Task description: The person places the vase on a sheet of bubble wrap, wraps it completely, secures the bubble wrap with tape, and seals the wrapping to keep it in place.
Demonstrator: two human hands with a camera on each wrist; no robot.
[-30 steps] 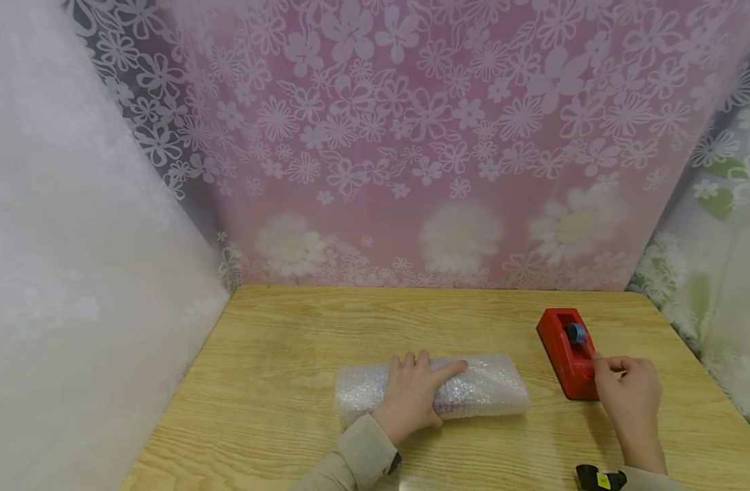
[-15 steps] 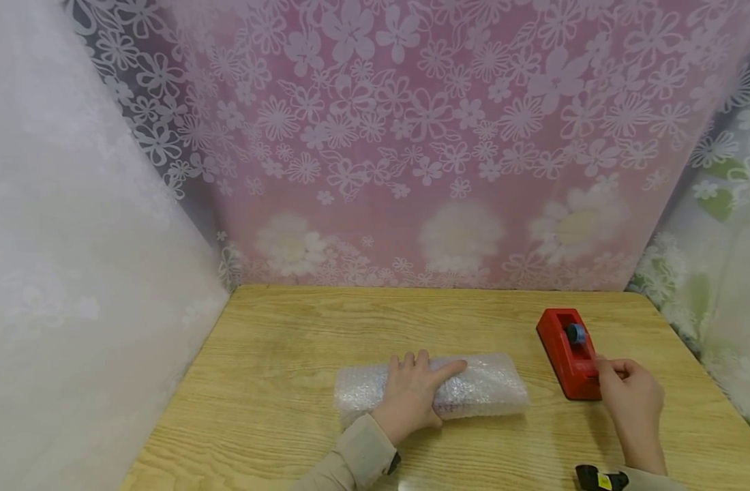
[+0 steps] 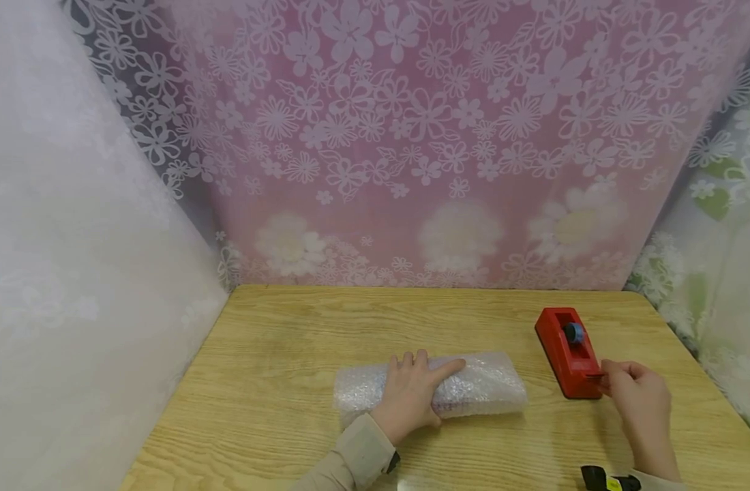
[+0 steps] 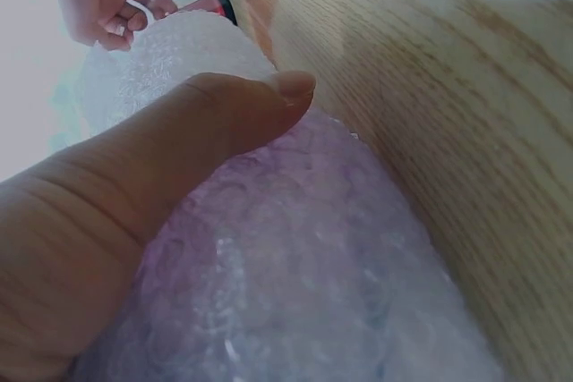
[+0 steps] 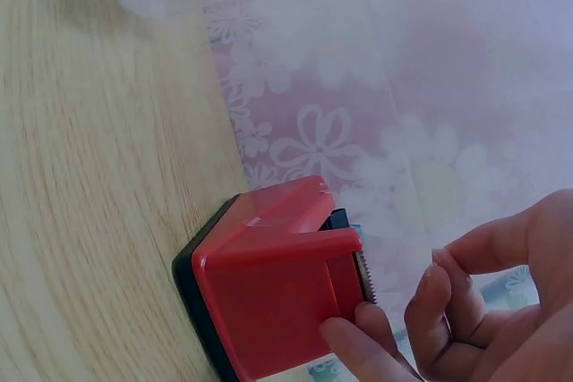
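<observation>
A bubble-wrapped bundle [image 3: 485, 389] lies lengthwise across the wooden table, with purple showing through the wrap. My left hand [image 3: 408, 399] grips it from above, fingers over the far side; in the left wrist view the thumb [image 4: 224, 114] lies along its surface. To the right stands a red tape dispenser [image 3: 562, 354] with a small blue tape roll [image 3: 573, 333]. My right hand [image 3: 641, 402] is at its cutter end, thumb and forefinger pinched on the clear tape, which is barely visible. In the right wrist view, other fingertips [image 5: 367, 342] overlap the dispenser's front, beside the toothed cutter [image 5: 365, 276].
The wood-grain table [image 3: 277, 334] ends at a pink flowered curtain [image 3: 375, 225] behind. Pale sheets hang on both sides, a white one [image 3: 93, 273] at left and a floral one [image 3: 718, 286] at right.
My right hand has shifted slightly right and toward me, so a small gap shows between its fingertips and the dispenser's top. The left hand and bundle have stayed put.
</observation>
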